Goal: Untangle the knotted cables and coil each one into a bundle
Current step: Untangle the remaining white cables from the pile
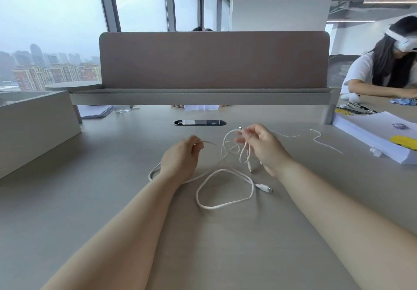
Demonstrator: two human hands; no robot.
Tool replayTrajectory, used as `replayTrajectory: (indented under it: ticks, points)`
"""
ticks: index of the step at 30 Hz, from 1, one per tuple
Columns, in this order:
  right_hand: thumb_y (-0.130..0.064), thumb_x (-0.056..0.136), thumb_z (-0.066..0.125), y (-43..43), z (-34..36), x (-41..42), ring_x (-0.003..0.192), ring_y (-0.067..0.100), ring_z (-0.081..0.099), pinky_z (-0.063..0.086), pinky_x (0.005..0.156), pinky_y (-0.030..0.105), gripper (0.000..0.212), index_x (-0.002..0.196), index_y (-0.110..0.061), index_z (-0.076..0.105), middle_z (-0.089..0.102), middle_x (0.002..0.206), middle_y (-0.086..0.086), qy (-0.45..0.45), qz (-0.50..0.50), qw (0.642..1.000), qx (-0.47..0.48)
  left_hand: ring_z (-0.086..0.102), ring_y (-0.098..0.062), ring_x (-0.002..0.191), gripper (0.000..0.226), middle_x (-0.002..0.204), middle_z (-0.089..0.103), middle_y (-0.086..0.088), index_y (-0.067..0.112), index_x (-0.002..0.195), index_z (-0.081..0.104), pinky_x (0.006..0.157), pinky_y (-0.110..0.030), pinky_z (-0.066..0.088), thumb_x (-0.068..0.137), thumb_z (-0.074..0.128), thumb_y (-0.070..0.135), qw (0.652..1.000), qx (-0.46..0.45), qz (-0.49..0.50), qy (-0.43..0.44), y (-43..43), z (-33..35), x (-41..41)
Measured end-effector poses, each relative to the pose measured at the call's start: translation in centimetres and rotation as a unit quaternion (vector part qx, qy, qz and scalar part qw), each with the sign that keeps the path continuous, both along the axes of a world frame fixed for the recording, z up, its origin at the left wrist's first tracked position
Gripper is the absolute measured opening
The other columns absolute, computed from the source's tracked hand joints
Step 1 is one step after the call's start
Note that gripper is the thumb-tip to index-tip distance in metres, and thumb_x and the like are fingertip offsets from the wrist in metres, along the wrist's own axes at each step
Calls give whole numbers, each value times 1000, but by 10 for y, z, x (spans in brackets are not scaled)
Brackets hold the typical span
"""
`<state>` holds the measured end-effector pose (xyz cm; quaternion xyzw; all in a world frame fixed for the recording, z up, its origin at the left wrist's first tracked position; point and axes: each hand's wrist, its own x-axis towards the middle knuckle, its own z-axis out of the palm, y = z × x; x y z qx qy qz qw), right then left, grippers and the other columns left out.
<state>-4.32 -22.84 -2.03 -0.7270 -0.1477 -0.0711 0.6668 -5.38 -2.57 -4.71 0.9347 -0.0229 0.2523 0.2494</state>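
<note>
Now left hand [180, 159] pinches cable strand [208, 142]; right hand [264, 148] pinches knot [230, 149] (white loops).

Soft hazy daylight from windows [52, 7] at left, faint shadows, wide-angle edge bending, slight blur

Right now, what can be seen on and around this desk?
tangled cables: count unclear, white, desk centre
loose cable: one, white, desk right
desk: one, grey, foreground
divider panel: one, brown-grey, across the desk's far side
cable port: one, black, in front of the panel
paper stack: one, white, right edge
seated person: one, white top, far right
left hand: pinches a cable strand
right hand: holds cable loops
</note>
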Motion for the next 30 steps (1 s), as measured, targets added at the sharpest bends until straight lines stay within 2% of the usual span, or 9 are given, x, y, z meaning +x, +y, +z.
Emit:
replayTrajectory:
  ticks: [2,4,7,10,14,17,21,25,30]
  points:
    - [-10,99,45,-7,6,2,88,17,66,50,83,31,18,81,-12,46,65,104,11,41,11,984,171,56,-26,89,28,104,65,1,23,104,58,71,-33,40,102,31,32,995,-77,66,17,4,4,1]
    - [-7,98,47,-14,12,3,79,16,70,54,71,28,20,78,-11,45,68,97,13,48,-21,968,245,52,-26,88,34,104,63,-2,20,105,54,72,-33,36,102,23,34,985,-113,124,37,10,5,2]
    - [-2,96,49,-18,15,7,59,10,61,41,43,14,23,74,-9,44,66,81,13,41,-84,958,272,55,-30,101,42,112,62,-8,14,110,53,76,-34,35,103,17,34,974,-110,185,68,19,0,3]
    - [-3,96,48,-19,8,14,51,7,44,29,38,13,24,75,-12,40,64,81,9,52,-123,959,251,53,-32,110,46,119,60,-12,9,113,56,80,-36,35,103,17,31,961,-170,207,74,26,0,6]
    - [-22,92,58,-23,6,16,55,12,38,30,47,22,21,78,-17,43,60,83,4,15,-187,979,75,56,-35,109,50,117,62,-18,2,110,62,90,-38,41,102,21,27,944,-260,200,44,37,-1,12]
    - [-44,79,72,-23,5,10,60,8,41,34,55,26,27,84,-22,56,47,69,-7,-62,-140,984,-91,57,-37,104,50,111,64,-19,0,106,64,88,-37,43,102,22,27,931,-301,207,23,39,1,11]
    - [-54,73,71,-21,1,9,71,7,59,44,69,31,29,69,-27,61,64,69,-19,-94,-143,951,-258,56,-38,105,49,113,63,-19,-1,106,62,89,-39,42,101,21,26,913,-332,236,0,45,2,9]
    - [-14,86,59,-22,5,9,49,6,42,38,50,22,26,65,-11,46,48,50,-12,-87,-190,976,-61,54,-38,112,49,120,61,-17,3,112,60,95,-41,40,102,21,29,910,-323,260,-8,49,3,7]
    - [-3,90,51,-24,5,7,58,14,67,51,49,22,30,63,-10,41,56,80,4,-61,-173,980,74,53,-34,114,40,125,59,-11,13,117,59,96,-40,40,100,26,29,928,-265,257,47,48,-1,3]
